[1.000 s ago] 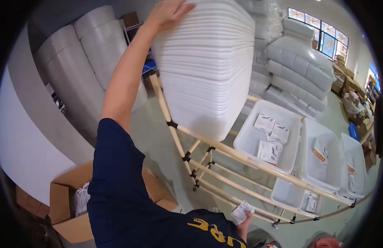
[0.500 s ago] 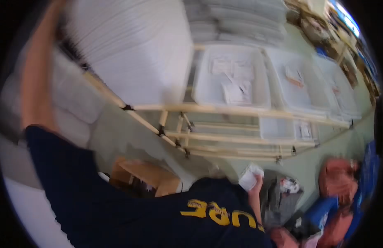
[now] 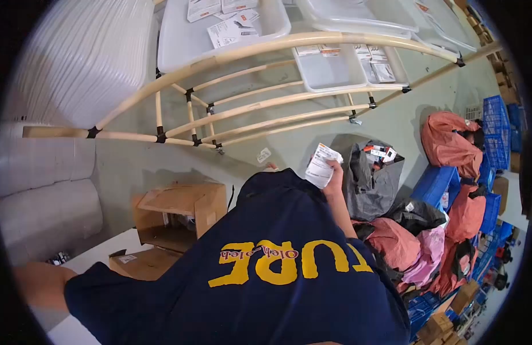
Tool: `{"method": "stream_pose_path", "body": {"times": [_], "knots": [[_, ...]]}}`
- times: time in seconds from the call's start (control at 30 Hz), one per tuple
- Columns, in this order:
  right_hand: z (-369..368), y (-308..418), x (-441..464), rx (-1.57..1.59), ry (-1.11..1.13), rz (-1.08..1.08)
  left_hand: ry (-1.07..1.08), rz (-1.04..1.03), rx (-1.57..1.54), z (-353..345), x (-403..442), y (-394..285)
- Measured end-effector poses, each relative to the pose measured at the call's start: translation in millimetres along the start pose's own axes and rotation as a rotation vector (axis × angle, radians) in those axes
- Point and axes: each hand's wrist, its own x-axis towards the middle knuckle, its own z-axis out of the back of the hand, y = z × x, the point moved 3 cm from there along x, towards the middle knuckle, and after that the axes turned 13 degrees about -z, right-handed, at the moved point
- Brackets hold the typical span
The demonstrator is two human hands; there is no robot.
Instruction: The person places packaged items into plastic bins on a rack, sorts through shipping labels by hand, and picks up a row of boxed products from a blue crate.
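My right hand (image 3: 335, 179) is closed around a white printed packet (image 3: 321, 167) with an orange corner; it may be a small stack. It is held in front of the dark shirt (image 3: 300, 230), beside a grey sack (image 3: 372, 181) with small boxes showing in its mouth. My left forearm (image 3: 41, 284) reaches out at the left edge, blurred, and the hand lies beyond the view. Below that arm's level, nearer the middle, stands an open cardboard box (image 3: 179, 215).
A tube-frame rack (image 3: 254, 106) crosses the top, bearing white bins (image 3: 280, 34) with similar packets. Stacked white trays (image 3: 85, 63) stand upper left. Red sacks (image 3: 450, 141) and blue crates (image 3: 496, 132) line the right. A loose packet (image 3: 263, 154) lies on the floor.
The view has tilted downward and the rack now sits higher in it. My left arm has dropped from raised at upper left to low at the left edge. My right hand still holds the packet.
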Motion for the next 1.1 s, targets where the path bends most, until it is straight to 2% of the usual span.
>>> {"method": "stream_pose_path", "body": {"times": [0.03, 0.1, 0.13, 0.17, 0.2, 0.27, 0.3, 0.37, 0.4, 0.47, 0.53, 0.57, 0.6, 0.7, 0.73, 0.8, 0.87, 0.9, 0.97, 1.03, 1.07, 1.1], "knots": [[-6, 3, -4, -0.003, 0.01, -0.027, 0.212, 0.013, 0.157, 14, -10, -1], [-20, 6, -7, -0.008, 0.04, -0.083, 0.697, -0.171, -0.577, 35, -14, -32], [-24, 9, -8, -0.008, 0.058, -0.11, 0.698, -0.164, -0.556, 8, 25, -118], [-19, 11, -7, -0.014, 0.085, -0.149, 0.71, 0.3, -0.384, -1, 7, -156], [-12, 16, -6, -0.024, 0.111, -0.181, 0.683, 0.763, -0.205, 14, -125, -121], [1, 21, -13, -0.038, 0.149, -0.193, 0.459, 0.928, -0.258, 20, -170, -185], [6, 25, -18, -0.038, 0.178, -0.212, 0.389, 1.024, -0.208, 32, -156, -218], [16, 37, -29, -0.067, 0.155, -0.208, 0.053, 1.41, -0.589, 70, -150, -268], [26, 40, -36, -0.09, 0.116, -0.221, -0.034, 1.549, -0.65, 84, -163, -279], [51, 43, -53, -0.143, 0.022, -0.27, -0.339, 2.162, -0.81, 102, -192, -306], [71, 49, -64, -0.175, -0.032, -0.208, -0.227, 2.36, -1.049, 116, -181, -338], [81, 51, -68, -0.175, -0.033, -0.217, -0.165, 2.305, -0.893, 113, -217, -365], [91, 55, -73, -0.152, -0.022, -0.217, -0.16, 2.304, -0.889, 113, -253, -394], [107, 67, -95, -0.11, -0.013, -0.204, 0.146, 2.279, -1.162, 100, -243, -457], [107, 71, -100, -0.098, -0.007, -0.203, 0.355, 2.129, -1.185, 96, -225, -461], [108, 70, -107, -0.072, 0.002, -0.219, 0.454, 1.946, -1.374, 85, -190, -465], [112, 67, -107, -0.085, -0.026, -0.197, 0.41, 1.661, -1.593, 73, -171, -466], [116, 68, -108, -0.095, -0.056, -0.145, 0.418, 1.659, -1.59, 65, -163, -463], [121, 71, -112, -0.118, -0.12, -0.031, 0.79, 1.061, -1.538, 46, -139, -463], [120, 67, -113, -0.106, -0.13, -0.012, 0.732, 0.856, -1.561, 12, -124, -481], [119, 64, -112, -0.098, -0.132, 0.006, 0.78, 0.8, -1.513, -4, -111, -483], [117, 62, -112, -0.091, -0.134, 0.027, 0.634, 0.655, -1.57, -35, -113, -494]]}}
